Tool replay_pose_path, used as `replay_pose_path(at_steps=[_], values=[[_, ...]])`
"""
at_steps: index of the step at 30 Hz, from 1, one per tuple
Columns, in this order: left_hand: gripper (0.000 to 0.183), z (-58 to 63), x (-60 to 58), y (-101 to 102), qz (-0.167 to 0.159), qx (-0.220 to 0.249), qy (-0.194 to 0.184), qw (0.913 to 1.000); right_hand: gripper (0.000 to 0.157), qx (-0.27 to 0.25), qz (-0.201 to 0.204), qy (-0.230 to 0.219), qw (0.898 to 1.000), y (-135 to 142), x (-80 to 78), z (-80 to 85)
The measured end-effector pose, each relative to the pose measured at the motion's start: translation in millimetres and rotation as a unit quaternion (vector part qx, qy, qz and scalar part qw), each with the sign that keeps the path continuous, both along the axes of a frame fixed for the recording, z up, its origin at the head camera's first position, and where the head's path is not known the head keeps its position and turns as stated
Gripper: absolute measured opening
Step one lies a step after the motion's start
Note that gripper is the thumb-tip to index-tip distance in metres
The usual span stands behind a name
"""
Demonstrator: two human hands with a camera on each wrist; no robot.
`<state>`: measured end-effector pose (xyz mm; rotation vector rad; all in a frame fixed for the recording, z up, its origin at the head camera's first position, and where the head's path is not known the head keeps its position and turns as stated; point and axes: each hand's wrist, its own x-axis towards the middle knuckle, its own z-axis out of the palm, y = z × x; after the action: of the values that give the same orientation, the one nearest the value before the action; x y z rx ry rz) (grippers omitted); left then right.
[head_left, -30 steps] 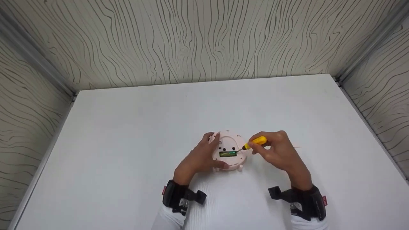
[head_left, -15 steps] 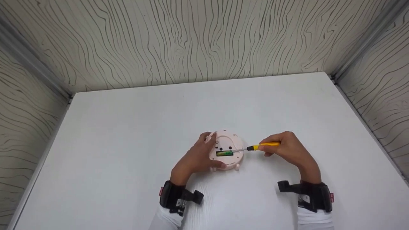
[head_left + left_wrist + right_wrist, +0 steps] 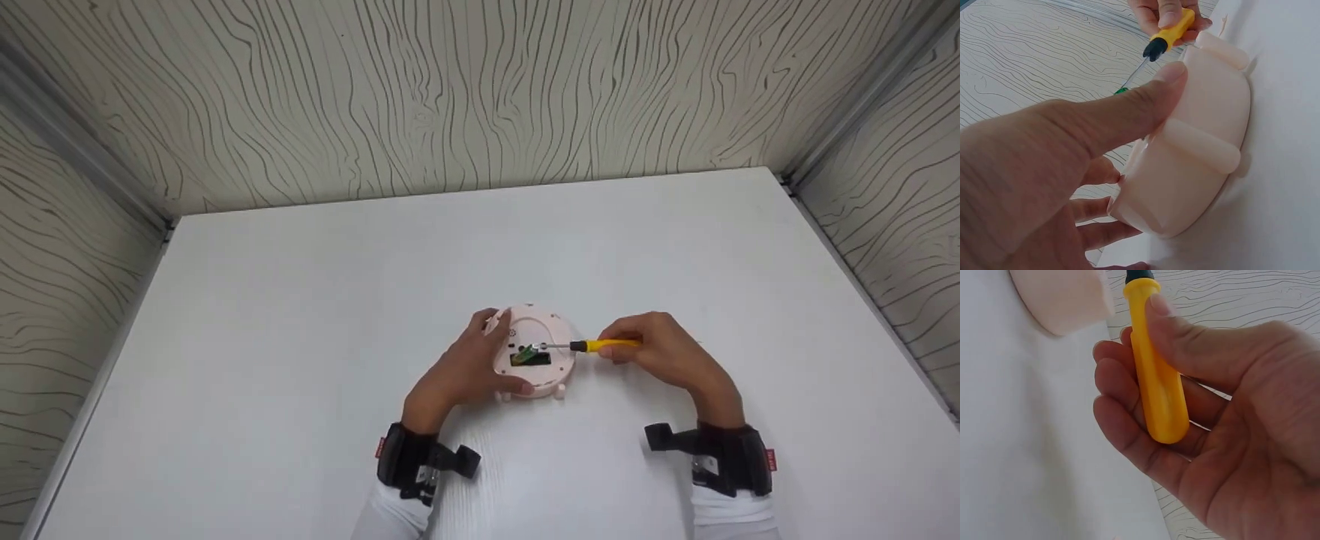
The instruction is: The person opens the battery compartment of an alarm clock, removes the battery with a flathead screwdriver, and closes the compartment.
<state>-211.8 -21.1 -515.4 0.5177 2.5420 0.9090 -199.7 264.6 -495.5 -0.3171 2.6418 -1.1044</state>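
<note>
A round pale pink alarm clock lies back side up on the table, its two stubby feet toward the person. My left hand grips its left side, thumb along the near rim and fingers around the far edge. In the clock's battery slot, a green battery sits tilted, right end raised above the dark opening. At that raised end is the tip of a screwdriver. My right hand holds its yellow handle between thumb and curled fingers.
The white tabletop extends around both hands. Patterned panels rise behind it and at both sides. A thin pinkish sliver lies beyond the right hand.
The battery was flat in its slot and now has its right end lifted. The right hand shifted right, then slightly back left, with the screwdriver held lower. The left hand keeps its hold.
</note>
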Motion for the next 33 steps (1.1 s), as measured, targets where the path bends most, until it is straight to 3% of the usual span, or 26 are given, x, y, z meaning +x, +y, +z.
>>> replay_pose_path(at_steps=[6,16,24,29,33], values=[[0.107,0.0,0.8,1.9,0.007,-0.001,-0.001,1.0,0.016,0.018,-0.018,0.01,1.0,4.6,3.3,8.5],[0.108,0.7,0.8,1.4,0.001,-0.004,0.001,1.0,0.016,-0.012,-0.027,0.021,0.999,8.6,5.8,12.8],[0.108,0.3,0.5,1.4,0.001,-0.004,0.001,1.0,0.011,0.03,-0.049,0.078,0.995,4.9,10.2,20.3],[0.107,-0.6,-0.2,1.6,-0.002,-0.007,0.003,1.0,0.008,0.022,-0.056,0.112,0.992,3.9,9.6,20.7],[0.107,-1.2,-0.9,1.1,-0.005,-0.003,0.007,1.0,0.008,0.02,-0.066,0.114,0.991,3.6,9.0,21.1]])
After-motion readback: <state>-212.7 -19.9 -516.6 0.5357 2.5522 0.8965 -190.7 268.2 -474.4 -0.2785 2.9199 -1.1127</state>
